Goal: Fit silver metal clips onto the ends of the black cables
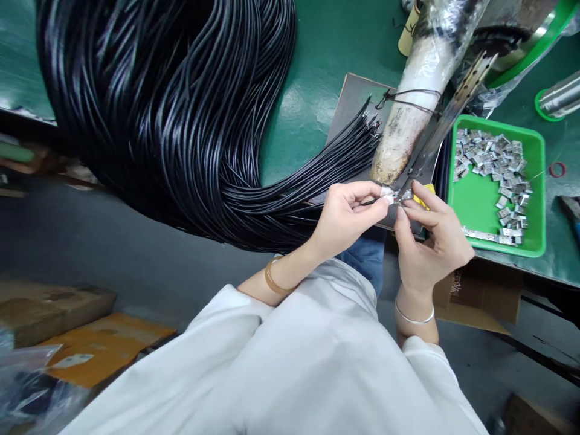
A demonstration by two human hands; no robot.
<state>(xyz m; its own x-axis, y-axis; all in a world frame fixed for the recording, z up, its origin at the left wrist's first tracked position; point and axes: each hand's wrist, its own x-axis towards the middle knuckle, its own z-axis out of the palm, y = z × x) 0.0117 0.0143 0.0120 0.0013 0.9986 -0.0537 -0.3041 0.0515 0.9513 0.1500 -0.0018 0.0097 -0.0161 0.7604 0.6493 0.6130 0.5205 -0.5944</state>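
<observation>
My left hand [351,217], its thumb and forefinger wrapped at the tips in white, pinches the end of a black cable [370,202]. Close beside it, my right hand [428,235] is closed at the fingertips around a small silver metal part [406,194], whose shape is mostly hidden. Both sets of fingertips meet just below the lower end of a slanted soldering iron [426,142] and the white, stained tube [405,121] tied alongside it. A large bundle of black cables [194,121] lies to the left, several stripped ends resting on a grey board [351,106].
A green tray [469,211] at the right holds many small silver metal parts [496,160]. Behind it stand a green-rimmed metal container [544,36] and a solder-like spool [562,96]. A red ring [557,169] lies on the green tabletop [308,78]. Cardboard boxes [104,344] sit below.
</observation>
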